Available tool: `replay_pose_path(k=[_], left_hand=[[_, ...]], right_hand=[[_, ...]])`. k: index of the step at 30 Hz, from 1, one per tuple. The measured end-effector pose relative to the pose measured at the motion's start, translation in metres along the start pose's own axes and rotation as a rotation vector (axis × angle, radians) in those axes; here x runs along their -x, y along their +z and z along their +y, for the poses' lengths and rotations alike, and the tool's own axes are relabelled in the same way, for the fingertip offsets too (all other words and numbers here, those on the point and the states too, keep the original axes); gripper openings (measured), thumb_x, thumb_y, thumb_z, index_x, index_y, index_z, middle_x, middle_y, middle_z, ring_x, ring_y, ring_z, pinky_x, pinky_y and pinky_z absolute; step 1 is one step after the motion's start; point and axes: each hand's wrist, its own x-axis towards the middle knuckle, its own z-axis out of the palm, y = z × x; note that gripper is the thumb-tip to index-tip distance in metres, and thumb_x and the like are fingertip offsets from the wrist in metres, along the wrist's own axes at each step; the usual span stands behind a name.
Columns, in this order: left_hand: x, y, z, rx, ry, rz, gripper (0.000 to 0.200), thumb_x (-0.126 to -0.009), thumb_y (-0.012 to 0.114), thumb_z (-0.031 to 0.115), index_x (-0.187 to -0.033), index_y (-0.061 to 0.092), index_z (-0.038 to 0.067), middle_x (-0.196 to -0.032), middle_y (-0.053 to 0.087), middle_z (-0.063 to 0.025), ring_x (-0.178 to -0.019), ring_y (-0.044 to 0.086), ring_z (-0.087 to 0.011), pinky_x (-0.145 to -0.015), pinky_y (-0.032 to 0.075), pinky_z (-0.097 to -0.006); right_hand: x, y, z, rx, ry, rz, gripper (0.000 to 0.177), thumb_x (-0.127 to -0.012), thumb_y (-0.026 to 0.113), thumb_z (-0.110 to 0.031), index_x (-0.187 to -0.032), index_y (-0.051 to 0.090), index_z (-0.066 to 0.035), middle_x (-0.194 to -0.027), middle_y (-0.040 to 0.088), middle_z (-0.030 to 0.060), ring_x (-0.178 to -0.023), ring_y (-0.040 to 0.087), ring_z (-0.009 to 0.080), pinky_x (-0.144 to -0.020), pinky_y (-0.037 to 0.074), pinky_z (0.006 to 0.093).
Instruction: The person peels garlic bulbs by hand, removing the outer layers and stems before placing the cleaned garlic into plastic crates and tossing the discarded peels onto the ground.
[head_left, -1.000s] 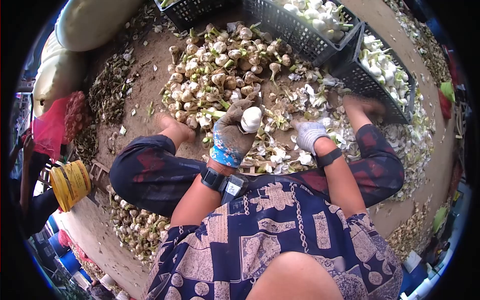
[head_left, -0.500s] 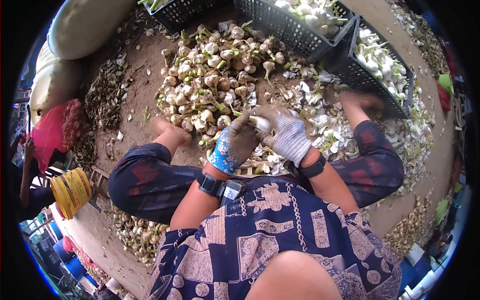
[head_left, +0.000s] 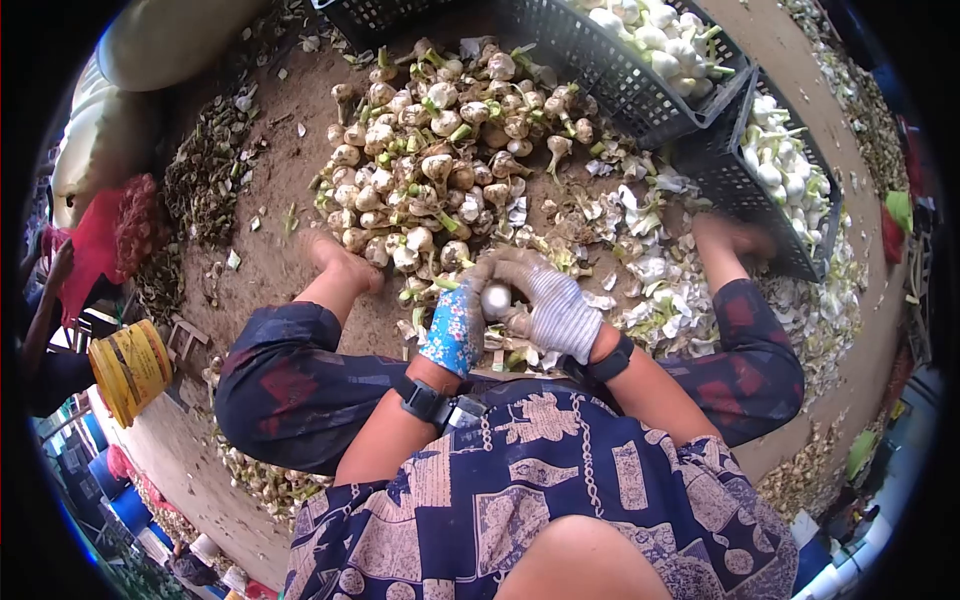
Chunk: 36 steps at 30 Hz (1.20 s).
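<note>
A pale, cleaned garlic bulb [head_left: 495, 300] is between my two gloved hands, in front of my lap. My left hand [head_left: 468, 298], in a dirty glove with a blue floral cuff, is closed at the bulb's left side; a green stem shows beside it. My right hand [head_left: 548, 300], in a grey striped glove, curves around the bulb from the right with its fingers bent. Part of the bulb and the fingertips are hidden. Just beyond my hands lies a heap of unpeeled garlic bulbs [head_left: 440, 150] with cut green stems.
Black plastic crates [head_left: 590, 75] of white garlic stand at the upper right. Loose garlic skins [head_left: 650, 275] litter the ground near my right foot [head_left: 728, 240]. My left foot [head_left: 345, 268] rests left of the heap. A yellow bucket [head_left: 130, 372] and a red net bag [head_left: 100, 245] are at left.
The garlic bulb has turned so that its round end faces up, and my hands have shifted slightly left and down around it. The camera view has tilted a little.
</note>
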Motion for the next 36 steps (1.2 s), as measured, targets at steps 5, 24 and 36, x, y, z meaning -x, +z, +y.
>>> replay_pose_path(k=[5, 24, 36], left_hand=[[-0.022, -0.021, 0.014, -0.055, 0.048, 0.236, 0.028, -0.092, 0.052, 0.032, -0.089, 0.06, 0.005, -0.078, 0.062, -0.0041, -0.064, 0.059, -0.0141, -0.054, 0.048, -0.0264], [-0.015, 0.022, 0.02, -0.22, 0.06, -0.201, 0.053, -0.084, 0.065, 0.02, -0.128, 0.043, 0.003, -0.108, 0.058, -0.0072, -0.088, 0.059, -0.0142, -0.071, 0.052, -0.0273], [0.05, 0.052, 0.034, -1.499, 1.148, -0.286, 0.072, -0.063, 0.081, 0.023, -0.121, 0.046, -0.002, -0.117, 0.052, -0.0231, -0.105, 0.053, -0.0391, -0.088, 0.045, -0.0405]], right_hand=[[-0.06, 0.034, 0.18, -0.23, 0.769, 0.235, 0.047, -0.082, 0.065, -0.026, -0.119, 0.051, 0.001, -0.089, 0.065, 0.0137, -0.069, 0.063, 0.0192, -0.058, 0.051, 0.0314], [0.0, -0.023, 0.023, 0.022, 0.089, 0.145, 0.068, -0.07, 0.067, -0.008, -0.133, 0.04, -0.01, -0.122, 0.053, 0.0166, -0.103, 0.058, 0.0278, -0.087, 0.047, 0.0353], [0.05, -0.057, -0.029, -0.502, 0.37, 0.25, 0.023, -0.089, 0.057, -0.019, -0.099, 0.065, 0.0, -0.079, 0.067, 0.0104, -0.072, 0.062, 0.0142, -0.063, 0.048, 0.0277]])
